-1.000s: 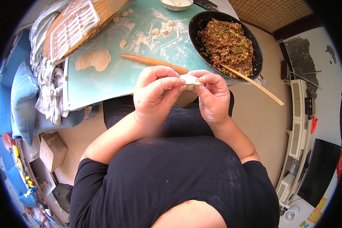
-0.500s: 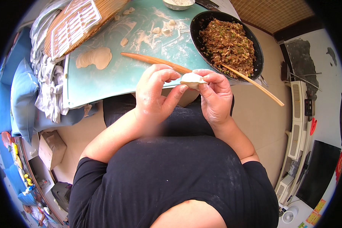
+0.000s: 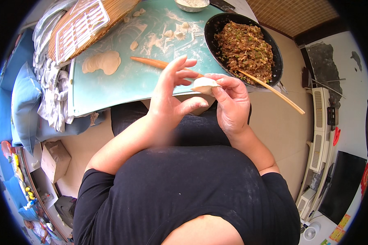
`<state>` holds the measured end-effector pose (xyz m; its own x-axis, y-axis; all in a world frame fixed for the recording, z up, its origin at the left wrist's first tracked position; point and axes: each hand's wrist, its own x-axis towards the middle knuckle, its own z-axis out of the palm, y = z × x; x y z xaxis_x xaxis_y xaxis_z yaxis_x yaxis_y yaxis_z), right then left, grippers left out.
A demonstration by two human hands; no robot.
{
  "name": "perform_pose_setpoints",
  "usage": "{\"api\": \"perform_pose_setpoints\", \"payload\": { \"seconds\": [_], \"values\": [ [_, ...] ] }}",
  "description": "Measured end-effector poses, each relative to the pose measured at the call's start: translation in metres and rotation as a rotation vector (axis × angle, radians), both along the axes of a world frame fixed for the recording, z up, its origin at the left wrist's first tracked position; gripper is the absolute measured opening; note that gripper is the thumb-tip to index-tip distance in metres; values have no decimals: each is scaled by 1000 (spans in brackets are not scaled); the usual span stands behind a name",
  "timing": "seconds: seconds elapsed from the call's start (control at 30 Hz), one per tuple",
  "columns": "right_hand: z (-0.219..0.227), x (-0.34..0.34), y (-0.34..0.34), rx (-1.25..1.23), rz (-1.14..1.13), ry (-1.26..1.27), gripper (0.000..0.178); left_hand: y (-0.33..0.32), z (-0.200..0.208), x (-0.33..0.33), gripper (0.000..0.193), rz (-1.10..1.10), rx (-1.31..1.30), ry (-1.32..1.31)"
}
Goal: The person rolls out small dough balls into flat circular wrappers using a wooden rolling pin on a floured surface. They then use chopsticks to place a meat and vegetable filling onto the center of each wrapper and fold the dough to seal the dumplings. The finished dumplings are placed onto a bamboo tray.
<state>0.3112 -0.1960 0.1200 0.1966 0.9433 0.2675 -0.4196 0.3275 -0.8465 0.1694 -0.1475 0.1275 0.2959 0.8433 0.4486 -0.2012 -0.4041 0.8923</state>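
Note:
A white folded dumpling [image 3: 204, 85] is pinched at its right end between the thumb and fingers of my right hand [image 3: 233, 100]. My left hand [image 3: 170, 92] is open just left of it, thumb and fingers spread apart and floury. Behind my hands a wooden rolling pin [image 3: 149, 62] lies on the green-blue board [image 3: 139, 87], partly hidden by my left fingers. To the right stands a black pan [image 3: 209, 38] of minced filling [image 3: 245, 49], with a pair of chopsticks [image 3: 274, 92] resting over its near rim. Overlapping round wrappers [image 3: 106, 62] lie on the board's left side.
Small dough pieces [image 3: 168, 33] and flour are scattered over the board. A bowl of flour [image 3: 192, 5] stands at the far edge. At the far left, a woven tray [image 3: 114, 16] with a white plastic rack [image 3: 81, 30] overhangs the board beside crumpled cloth [image 3: 53, 90].
My left hand has opened and drawn away from the dumpling, its fingers spreading upward. My right hand keeps the dumpling in nearly the same place.

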Motion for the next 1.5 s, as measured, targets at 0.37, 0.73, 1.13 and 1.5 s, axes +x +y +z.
{"api": "perform_pose_setpoints", "payload": {
  "seconds": [0.37, 0.73, 1.13, 1.5],
  "values": [
    [23, 29, 15, 94, -93, -1019, 19, 5, -7, -11, 33, -382, -586, -143],
    [34, 30, 25, 179, 64, -1247, 14, 4, -8, -15, 35, -408, -523, 2],
    [20, 21, 17, -57, 53, -1042, 24, 8, -9, -15, 27, -394, -589, -130],
    [12, 16, 11, -11, -19, -1008, 25, 9, -10, -16, 35, -334, -644, -172]
  ]
}}
